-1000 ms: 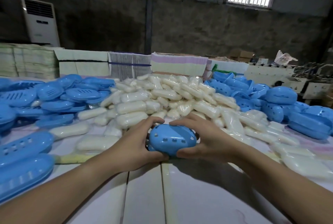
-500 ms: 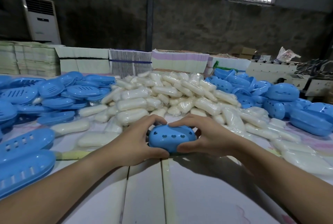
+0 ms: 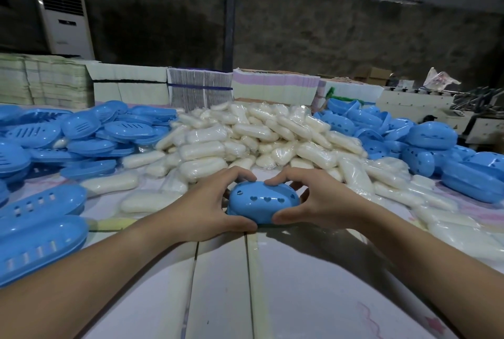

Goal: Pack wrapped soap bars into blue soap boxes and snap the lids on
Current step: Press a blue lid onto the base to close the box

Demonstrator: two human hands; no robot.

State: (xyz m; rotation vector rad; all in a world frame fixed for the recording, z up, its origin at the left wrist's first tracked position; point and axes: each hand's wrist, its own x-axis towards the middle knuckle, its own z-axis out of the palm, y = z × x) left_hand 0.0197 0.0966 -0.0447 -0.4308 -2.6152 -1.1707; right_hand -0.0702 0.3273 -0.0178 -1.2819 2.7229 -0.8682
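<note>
Two hands close on one blue soap box (image 3: 263,205) at the middle of the worktop (image 3: 313,289), and that box is the landmark I use for everything else. My left hand (image 3: 203,206) curls round the box's left end, thumb under its near edge and fingers arched over the far top. My right hand (image 3: 316,201) mirrors it on the right end, thumb tip at the near lower rim, fingertips resting on the crown. Both forearms run in from the bottom corners and are cut off by the frame.

The lid faces me with a row of heart-shaped cut-outs. I cannot tell whether a bar lies inside, nor whether the lid is fully seated: the palms hide both ends, and the seam shows only along a short stretch of the near edge. The box's underside appears to rest on the worktop.

Just beyond the box rises the heap of wrapped soap bars (image 3: 245,137), white in clear film; single bars at the back blur together. Left of the box lie slotted blue trays (image 3: 90,131), the nearest ones cut off at the frame edge. Right of the box sit blue lids and closed boxes (image 3: 425,147), partly hidden behind one another. Farther behind the heap stand stacked flat cartons (image 3: 131,82) and a white air-conditioner (image 3: 65,19).
</note>
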